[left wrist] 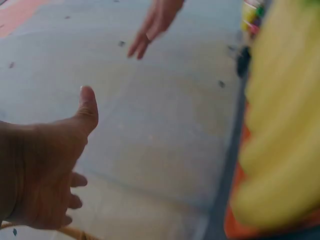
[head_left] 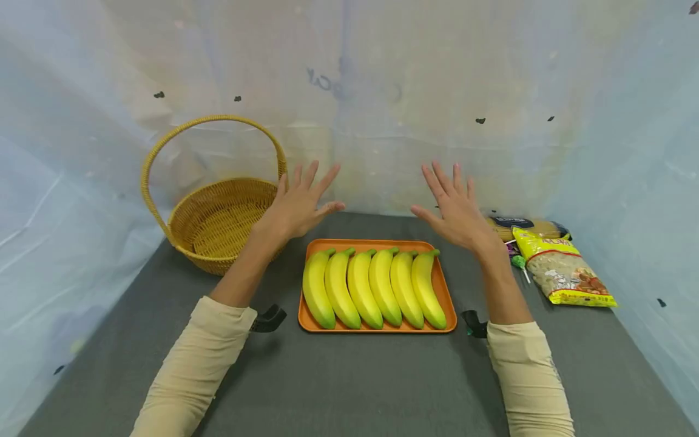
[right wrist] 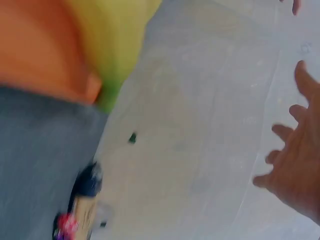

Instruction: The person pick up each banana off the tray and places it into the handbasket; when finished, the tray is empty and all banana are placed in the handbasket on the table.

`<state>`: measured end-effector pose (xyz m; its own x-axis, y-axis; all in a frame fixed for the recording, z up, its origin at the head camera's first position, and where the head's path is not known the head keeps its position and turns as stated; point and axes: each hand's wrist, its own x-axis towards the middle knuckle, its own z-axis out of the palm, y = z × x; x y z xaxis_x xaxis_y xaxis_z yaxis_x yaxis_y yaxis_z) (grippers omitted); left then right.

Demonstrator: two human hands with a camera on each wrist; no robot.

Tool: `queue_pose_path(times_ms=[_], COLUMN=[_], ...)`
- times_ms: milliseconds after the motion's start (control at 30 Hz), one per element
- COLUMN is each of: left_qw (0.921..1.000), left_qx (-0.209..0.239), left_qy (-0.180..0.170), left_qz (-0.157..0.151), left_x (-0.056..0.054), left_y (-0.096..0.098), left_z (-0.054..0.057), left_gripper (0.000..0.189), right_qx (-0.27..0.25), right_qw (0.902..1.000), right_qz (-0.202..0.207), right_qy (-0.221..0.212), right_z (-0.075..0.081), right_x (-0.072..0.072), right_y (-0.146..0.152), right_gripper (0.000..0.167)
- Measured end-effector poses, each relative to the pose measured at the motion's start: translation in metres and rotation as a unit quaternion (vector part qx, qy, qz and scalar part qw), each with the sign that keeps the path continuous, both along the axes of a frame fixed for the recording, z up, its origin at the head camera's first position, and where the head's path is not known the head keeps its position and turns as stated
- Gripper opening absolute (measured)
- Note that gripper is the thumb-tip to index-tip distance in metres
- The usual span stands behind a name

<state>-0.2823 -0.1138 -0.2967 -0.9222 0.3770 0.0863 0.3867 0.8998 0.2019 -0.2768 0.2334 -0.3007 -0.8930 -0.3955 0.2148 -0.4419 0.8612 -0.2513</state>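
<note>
Both hands are raised with fingers spread, holding nothing. In the head view the left hand point(head_left: 297, 203) is up behind the tray's left end, near the basket's right side. The right hand point(head_left: 455, 209) is up behind the tray's right end, to the left of the packets. Between the forearms lies an orange tray point(head_left: 377, 331) with a row of several yellow bananas point(head_left: 357, 291), green at the tips, stems pointing away. Their blurred yellow shapes also fill one side of each wrist view. A yellow wicker basket point(head_left: 188, 233) with a tall hoop handle stands at the left.
At the right lie a yellow bag of pale food point(head_left: 565, 270), a packet of what looks like pasta point(head_left: 537, 228), and a green lollipop point(head_left: 519, 262). The dark grey table point(head_left: 360, 388) ends at a pale plastic sheet point(head_left: 371, 152), which also hangs on both sides.
</note>
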Motion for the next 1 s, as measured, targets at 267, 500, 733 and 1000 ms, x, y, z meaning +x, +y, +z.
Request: queue_pose_path(times_ms=[267,500,733,1000], left_qw=[0.9955,0.9922,0.9868,0.9708], left_qx=[0.024,0.025,0.020,0.010], left_qy=[-0.017,-0.018,-0.095,-0.176], left_qz=[-0.090,-0.121,-0.130,-0.163], left_x=[0.019,0.045,0.048,0.036], left_y=[-0.035,-0.044,-0.048,-0.048], left_z=[-0.028,-0.037,-0.051,-0.048], left_gripper=[0.078,0.060,0.062,0.069], right_qx=[0.017,0.060,0.084,0.167], right_qw=[0.9842,0.9484,0.9484,0.9476], right_qz=[0.061,0.080,0.086,0.058], right_qy=[-0.165,-0.301,-0.294,-0.266], right_z=[-0.031,-0.071,-0.121,-0.130], right_x=[0.030,0.043,0.027,0.018], right_y=[0.057,0.075,0.088,0.080], right_gripper=[0.109,0.136,0.162,0.174])
